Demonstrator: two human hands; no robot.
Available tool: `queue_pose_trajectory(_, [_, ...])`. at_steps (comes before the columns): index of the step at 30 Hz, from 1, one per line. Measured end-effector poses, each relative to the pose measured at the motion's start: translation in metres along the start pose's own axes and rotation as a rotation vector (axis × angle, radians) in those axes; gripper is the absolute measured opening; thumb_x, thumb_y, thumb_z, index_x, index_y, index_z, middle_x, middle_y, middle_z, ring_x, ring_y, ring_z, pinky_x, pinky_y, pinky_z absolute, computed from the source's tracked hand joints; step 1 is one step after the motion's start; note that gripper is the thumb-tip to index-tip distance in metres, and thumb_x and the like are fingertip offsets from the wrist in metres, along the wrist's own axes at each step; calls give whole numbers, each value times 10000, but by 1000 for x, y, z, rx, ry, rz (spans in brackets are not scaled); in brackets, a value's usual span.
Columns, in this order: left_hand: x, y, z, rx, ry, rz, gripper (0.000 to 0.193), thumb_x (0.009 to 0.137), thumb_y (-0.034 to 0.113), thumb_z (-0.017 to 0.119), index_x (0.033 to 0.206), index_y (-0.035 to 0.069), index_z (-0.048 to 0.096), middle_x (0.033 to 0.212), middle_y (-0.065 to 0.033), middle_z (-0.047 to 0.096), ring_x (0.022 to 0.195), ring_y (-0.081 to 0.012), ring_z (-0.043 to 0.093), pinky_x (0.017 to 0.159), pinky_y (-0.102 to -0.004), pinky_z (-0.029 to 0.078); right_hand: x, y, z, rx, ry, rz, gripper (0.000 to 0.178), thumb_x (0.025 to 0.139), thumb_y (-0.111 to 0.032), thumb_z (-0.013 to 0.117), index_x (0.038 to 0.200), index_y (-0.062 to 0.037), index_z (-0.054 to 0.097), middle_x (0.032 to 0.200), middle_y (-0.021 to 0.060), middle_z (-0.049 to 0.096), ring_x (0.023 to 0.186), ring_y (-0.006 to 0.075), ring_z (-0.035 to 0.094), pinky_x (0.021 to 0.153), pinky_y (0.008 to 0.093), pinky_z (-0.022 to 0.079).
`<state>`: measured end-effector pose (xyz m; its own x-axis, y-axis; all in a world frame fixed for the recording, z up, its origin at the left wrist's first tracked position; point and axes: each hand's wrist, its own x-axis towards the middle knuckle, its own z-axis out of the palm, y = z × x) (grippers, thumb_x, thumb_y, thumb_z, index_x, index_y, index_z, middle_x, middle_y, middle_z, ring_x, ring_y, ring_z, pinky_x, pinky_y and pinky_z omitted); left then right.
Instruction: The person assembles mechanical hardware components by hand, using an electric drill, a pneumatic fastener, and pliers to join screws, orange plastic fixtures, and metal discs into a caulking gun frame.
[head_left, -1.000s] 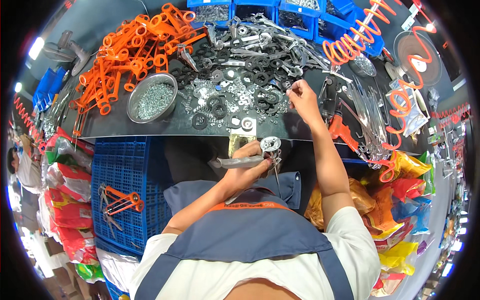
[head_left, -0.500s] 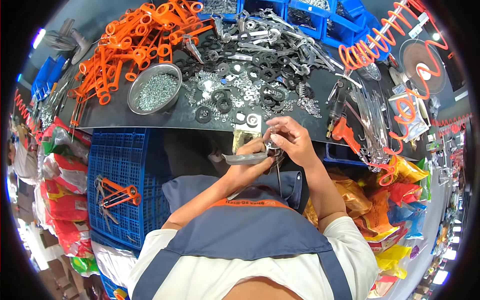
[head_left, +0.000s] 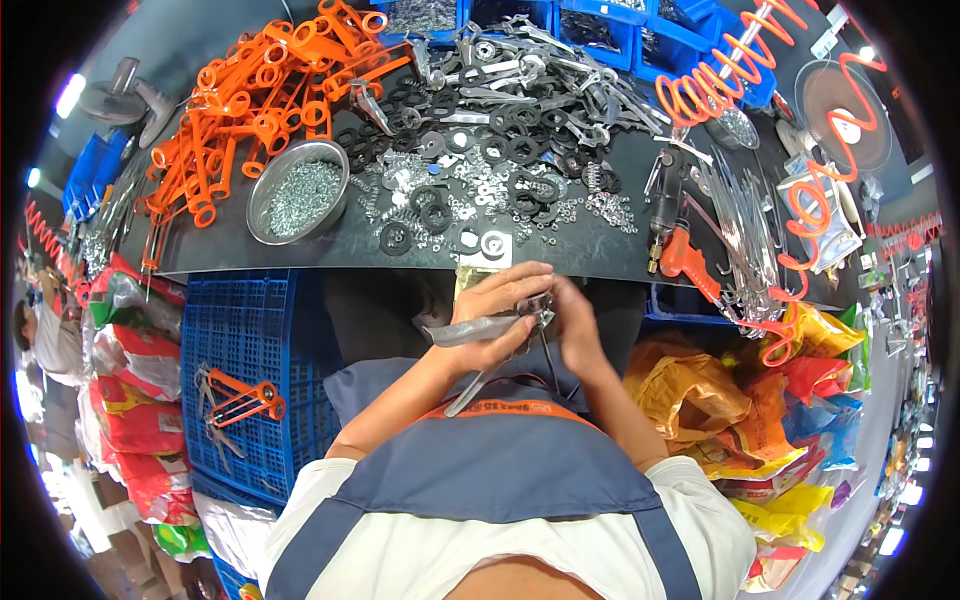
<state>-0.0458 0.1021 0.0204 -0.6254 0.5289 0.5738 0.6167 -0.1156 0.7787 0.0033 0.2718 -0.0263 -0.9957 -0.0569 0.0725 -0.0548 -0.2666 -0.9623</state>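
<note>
My left hand (head_left: 503, 294) is closed around a grey metal handle assembly (head_left: 468, 331), in front of the table edge and above my apron. One flat grey lever sticks out to the left of the fingers, and another slants down toward the apron. A thin dark rod (head_left: 548, 362) hangs from its right end. My right hand (head_left: 577, 325) is close against that right end, blurred, its fingertips mostly hidden. Just beyond the left fingers, a pale block with a round black ring (head_left: 494, 244) sits at the table edge.
Orange frames (head_left: 260, 110) are heaped at the left, beside a steel bowl (head_left: 343, 205) of small parts. Grey handles (head_left: 560, 85), black rings and springs cover the middle. An orange-and-black air tool (head_left: 682, 252), thin rods (head_left: 738, 235) and a coiled orange hose (head_left: 812, 215) occupy the right.
The right hand has moved down from above the assembly to its right side. The left hand's fingers now lie over the top, and the lower lever has swung further into view.
</note>
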Motion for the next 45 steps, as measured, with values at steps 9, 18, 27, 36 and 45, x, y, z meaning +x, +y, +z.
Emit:
queue_pose_trajectory(9, [-12,-8,18,-44,57,-68,398,772,89,576,1156,-13,596,1218,-220,567,1095,-339,581,933,-374,460,-11,0,22,-188,232,60,481,1018,-402,300,1065,-13,580,820,14,606,639,47,528,518,205,418])
queue_pose_trajectory(18, [-37,25,-51,271,244,85,401,722,-26,571,1122,-22,608,1125,-243,607,991,-314,642,806,-333,531,83,-21,-34,-918,358,-384,113,785,-33,631,894,-13,655,839,116,627,679,239,615,633,313,484])
queue_pose_trajectory(27, [-63,-46,12,983,153,-28,662,649,429,768,1203,130,562,1257,-69,545,1268,-343,415,1044,-604,229,138,11,-42,-1497,288,-416,160,756,-90,669,915,-75,670,970,51,559,945,254,561,760,362,498])
queue_pose_trajectory(36, [-64,-33,-9,688,-97,-127,673,680,179,733,1302,116,485,1397,-143,396,1341,-424,273,1032,-600,265,160,6,-84,127,522,82,181,853,-57,652,961,88,636,778,101,648,659,148,639,574,230,541])
queue_pose_trajectory(45, [-70,-19,-36,404,-69,-156,617,594,-87,545,1203,5,542,1323,-198,474,1302,-424,368,1050,-526,324,146,-20,-71,60,476,44,235,840,-56,664,1026,80,616,792,104,656,636,150,631,565,236,527])
